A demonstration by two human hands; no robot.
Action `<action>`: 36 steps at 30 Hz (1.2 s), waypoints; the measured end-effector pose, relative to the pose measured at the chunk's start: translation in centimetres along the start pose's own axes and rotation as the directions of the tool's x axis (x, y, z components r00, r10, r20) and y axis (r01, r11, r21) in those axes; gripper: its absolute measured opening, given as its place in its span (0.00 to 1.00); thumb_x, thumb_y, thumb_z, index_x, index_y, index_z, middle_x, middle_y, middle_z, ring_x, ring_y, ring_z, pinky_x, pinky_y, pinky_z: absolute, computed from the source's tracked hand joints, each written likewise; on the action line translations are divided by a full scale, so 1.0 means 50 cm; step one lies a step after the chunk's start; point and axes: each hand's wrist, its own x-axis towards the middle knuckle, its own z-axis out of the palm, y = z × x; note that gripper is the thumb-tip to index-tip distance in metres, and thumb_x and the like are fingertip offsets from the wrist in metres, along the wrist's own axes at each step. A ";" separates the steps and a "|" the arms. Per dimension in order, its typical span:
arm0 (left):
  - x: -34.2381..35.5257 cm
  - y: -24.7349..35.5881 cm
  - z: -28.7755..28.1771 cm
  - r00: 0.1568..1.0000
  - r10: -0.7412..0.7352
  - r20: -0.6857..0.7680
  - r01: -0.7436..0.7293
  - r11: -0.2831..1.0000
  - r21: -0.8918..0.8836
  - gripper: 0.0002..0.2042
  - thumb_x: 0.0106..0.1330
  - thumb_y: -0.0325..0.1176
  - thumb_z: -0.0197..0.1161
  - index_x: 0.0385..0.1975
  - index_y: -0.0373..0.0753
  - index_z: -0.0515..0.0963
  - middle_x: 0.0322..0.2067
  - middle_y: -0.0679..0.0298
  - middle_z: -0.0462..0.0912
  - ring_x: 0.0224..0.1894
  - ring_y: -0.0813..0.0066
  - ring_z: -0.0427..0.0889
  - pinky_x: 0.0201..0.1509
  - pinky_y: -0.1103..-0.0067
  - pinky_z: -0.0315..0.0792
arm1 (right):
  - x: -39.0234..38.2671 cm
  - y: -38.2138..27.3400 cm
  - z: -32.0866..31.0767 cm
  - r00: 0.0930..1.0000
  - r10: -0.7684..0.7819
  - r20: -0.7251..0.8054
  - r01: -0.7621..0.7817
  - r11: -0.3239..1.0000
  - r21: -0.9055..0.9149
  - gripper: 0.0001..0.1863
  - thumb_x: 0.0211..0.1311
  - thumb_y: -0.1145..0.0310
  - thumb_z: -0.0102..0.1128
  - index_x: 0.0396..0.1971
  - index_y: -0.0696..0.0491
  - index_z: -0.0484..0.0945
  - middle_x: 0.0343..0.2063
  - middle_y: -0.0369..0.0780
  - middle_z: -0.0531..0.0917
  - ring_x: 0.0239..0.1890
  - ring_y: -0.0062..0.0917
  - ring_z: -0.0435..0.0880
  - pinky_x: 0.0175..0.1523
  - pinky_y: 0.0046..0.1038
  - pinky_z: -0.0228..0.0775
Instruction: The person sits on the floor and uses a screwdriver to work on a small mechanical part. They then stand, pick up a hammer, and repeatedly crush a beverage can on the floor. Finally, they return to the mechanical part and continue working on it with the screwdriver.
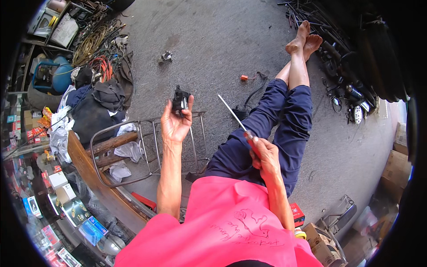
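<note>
My left hand is raised with its fingers closed round a small black part with a shiny metal side; its exact kind I cannot make out. In my right hand is a screwdriver, gripped by its red handle. The long thin shaft slants up and to the left over my dark trousers, its tip apart from the black part. On the ground beyond lie a small metal part and an orange connector with dark wires. A dark, finned-looking piece sits beside my thigh.
A metal tube rack stands under my left arm, next to a wooden plank. Further left are a glass case with small boxes, heaped cloth and cables. Tyres and loose parts line the right; cardboard boxes are lower right.
</note>
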 end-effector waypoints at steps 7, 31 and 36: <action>-0.006 -0.031 -0.017 0.995 -0.027 0.094 0.027 1.000 0.004 0.17 0.62 0.25 0.55 0.51 0.32 0.67 0.55 0.51 0.68 0.64 0.53 0.58 0.45 0.72 0.74 | 0.039 0.030 -0.003 0.993 0.100 0.063 -0.095 0.992 -0.081 0.17 0.60 0.54 0.57 0.33 0.55 0.77 0.14 0.32 0.69 0.08 0.10 0.57 0.13 0.15 0.45; -0.021 -0.133 0.007 0.941 -0.337 0.046 0.335 0.941 0.037 0.26 0.58 0.53 0.61 0.48 0.38 0.73 0.44 0.47 0.77 0.32 0.72 0.81 0.21 0.86 0.67 | 0.097 0.044 -0.070 0.978 0.145 0.149 -0.157 0.985 0.070 0.26 0.61 0.47 0.52 0.36 0.60 0.75 0.11 0.33 0.68 0.05 0.12 0.55 0.11 0.16 0.42; -0.004 -0.125 -0.045 0.947 -0.291 -0.135 0.295 0.955 0.013 0.20 0.58 0.41 0.65 0.45 0.36 0.73 0.46 0.50 0.76 0.37 0.67 0.81 0.21 0.84 0.68 | 0.102 0.053 -0.071 0.975 0.156 0.157 -0.170 0.983 0.074 0.27 0.60 0.46 0.53 0.37 0.59 0.75 0.12 0.34 0.70 0.05 0.12 0.56 0.11 0.16 0.43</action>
